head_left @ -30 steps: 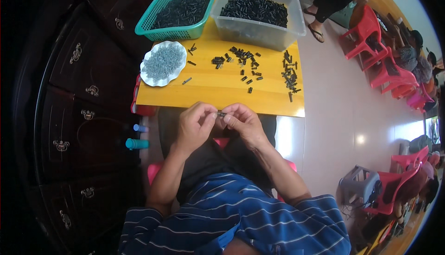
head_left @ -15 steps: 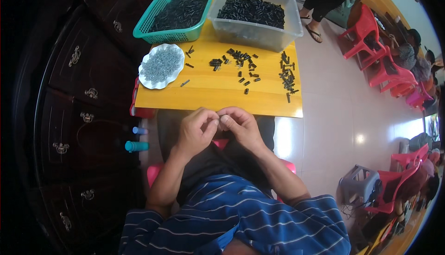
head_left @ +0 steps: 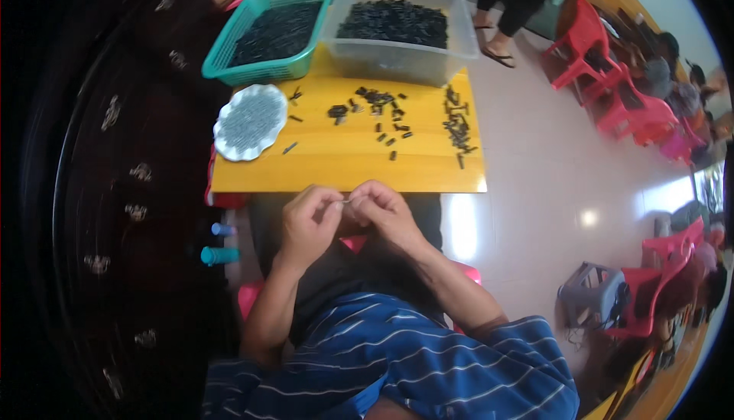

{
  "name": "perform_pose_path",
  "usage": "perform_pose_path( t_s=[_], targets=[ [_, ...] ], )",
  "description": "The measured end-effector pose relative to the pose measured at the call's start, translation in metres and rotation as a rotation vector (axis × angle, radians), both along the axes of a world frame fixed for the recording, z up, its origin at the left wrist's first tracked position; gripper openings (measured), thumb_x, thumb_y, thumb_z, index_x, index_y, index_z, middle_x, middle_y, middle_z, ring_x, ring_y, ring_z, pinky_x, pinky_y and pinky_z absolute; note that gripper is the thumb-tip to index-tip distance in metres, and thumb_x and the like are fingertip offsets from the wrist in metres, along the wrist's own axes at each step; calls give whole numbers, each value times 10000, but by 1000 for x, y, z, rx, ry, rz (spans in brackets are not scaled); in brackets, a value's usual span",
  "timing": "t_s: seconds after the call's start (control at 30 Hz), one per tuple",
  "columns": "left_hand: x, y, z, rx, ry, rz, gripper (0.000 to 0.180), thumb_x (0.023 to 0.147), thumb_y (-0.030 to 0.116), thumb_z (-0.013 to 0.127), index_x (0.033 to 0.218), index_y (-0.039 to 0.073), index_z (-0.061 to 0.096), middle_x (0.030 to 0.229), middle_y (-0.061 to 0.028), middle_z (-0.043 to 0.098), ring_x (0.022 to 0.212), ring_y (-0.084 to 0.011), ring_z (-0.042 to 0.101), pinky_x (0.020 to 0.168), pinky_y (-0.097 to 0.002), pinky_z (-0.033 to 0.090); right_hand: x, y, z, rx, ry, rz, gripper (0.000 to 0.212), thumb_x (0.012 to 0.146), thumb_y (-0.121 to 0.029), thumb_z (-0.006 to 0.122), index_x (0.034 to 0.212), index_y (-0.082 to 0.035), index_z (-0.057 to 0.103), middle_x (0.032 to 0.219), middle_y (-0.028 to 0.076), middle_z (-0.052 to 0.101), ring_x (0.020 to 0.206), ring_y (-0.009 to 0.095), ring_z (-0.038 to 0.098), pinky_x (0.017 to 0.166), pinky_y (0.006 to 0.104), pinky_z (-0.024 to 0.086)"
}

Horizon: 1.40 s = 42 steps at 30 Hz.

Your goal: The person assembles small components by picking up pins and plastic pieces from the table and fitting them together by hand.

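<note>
Just off the near edge of the yellow table, my left hand (head_left: pixel 309 225) and my right hand (head_left: pixel 384 217) meet fingertip to fingertip, both pinched closed. A small, thin, pale piece (head_left: pixel 345 201) spans the gap between them; its kind is too small to tell, and its ends are hidden by the fingers. On the table (head_left: pixel 336 173) beyond lie several loose short black pieces (head_left: pixel 378 99) in the middle. Longer black pieces (head_left: pixel 457 123) form a strip at the right. A white wavy-rimmed plate (head_left: pixel 222 145) at the left holds many tiny grey slender pieces (head_left: pixel 251 120).
A green basket (head_left: pixel 264 74) and a clear plastic bin (head_left: pixel 397 61), both full of black pieces, stand at the table's far end. Dark drawers (head_left: pixel 115 191) line the left. Red chairs (head_left: pixel 585 45) and a grey stool (head_left: pixel 589 298) are at the right; a person stands beyond the table.
The view has shifted, so the table and its contents sit slightly left and lower. My fingertips have drawn a little apart, showing the thin pale piece between them.
</note>
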<state>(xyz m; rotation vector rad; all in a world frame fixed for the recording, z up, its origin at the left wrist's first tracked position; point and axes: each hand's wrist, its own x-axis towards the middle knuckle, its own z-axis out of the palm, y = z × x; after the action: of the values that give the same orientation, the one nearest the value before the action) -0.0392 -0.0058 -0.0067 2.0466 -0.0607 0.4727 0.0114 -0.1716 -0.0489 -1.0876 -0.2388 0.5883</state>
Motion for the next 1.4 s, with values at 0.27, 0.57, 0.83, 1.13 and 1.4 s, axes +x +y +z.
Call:
perform_pose_path(
  t_s=[0.27, 0.57, 0.83, 1.13, 1.4],
  targets=[
    [-8, 17, -18, -123, 107, 40, 27, 886, 5, 620, 885, -18, 606, 756, -13, 566, 668, -61, 512, 589, -223, 407, 4, 10, -9, 34, 17, 108, 161, 919, -98, 673, 1069, -49, 644, 906, -9, 635, 831, 52, 575, 737, 207, 472],
    [-1, 3, -22, -147, 108, 28, 22, 908, -21, 587, 888, -13, 582, 713, 17, 538, 628, -41, 456, 559, -212, 365, 1, 9, -12, 71, -16, 72, 132, 982, -127, 594, 1060, -30, 639, 899, 19, 659, 748, 74, 625, 662, 221, 512],
    [2, 8, -24, -52, 49, 5, 30, 932, 13, 594, 953, -8, 590, 785, 25, 522, 654, -42, 428, 564, -208, 338, 1, 14, -29, -244, -705, -285, 262, 947, -88, 582, 1196, -19, 626, 889, 82, 658, 781, 117, 627, 737, 282, 527],
    [5, 18, -33, -13, 97, -4, 46, 950, 42, 583, 962, -2, 589, 796, 34, 506, 650, -50, 388, 562, -215, 306, -1, 2, -1, -185, -385, -166, 139, 883, -83, 664, 997, -19, 615, 788, 38, 635, 721, 95, 604, 664, 268, 493],
    [6, 8, -32, -93, 94, -29, 41, 951, 36, 577, 947, -6, 578, 789, 32, 503, 653, -55, 402, 562, -216, 310, 1, 0, -2, -149, -336, -163, 137, 862, -85, 695, 978, -21, 661, 781, 37, 669, 717, 95, 625, 651, 261, 504]
  ],
)
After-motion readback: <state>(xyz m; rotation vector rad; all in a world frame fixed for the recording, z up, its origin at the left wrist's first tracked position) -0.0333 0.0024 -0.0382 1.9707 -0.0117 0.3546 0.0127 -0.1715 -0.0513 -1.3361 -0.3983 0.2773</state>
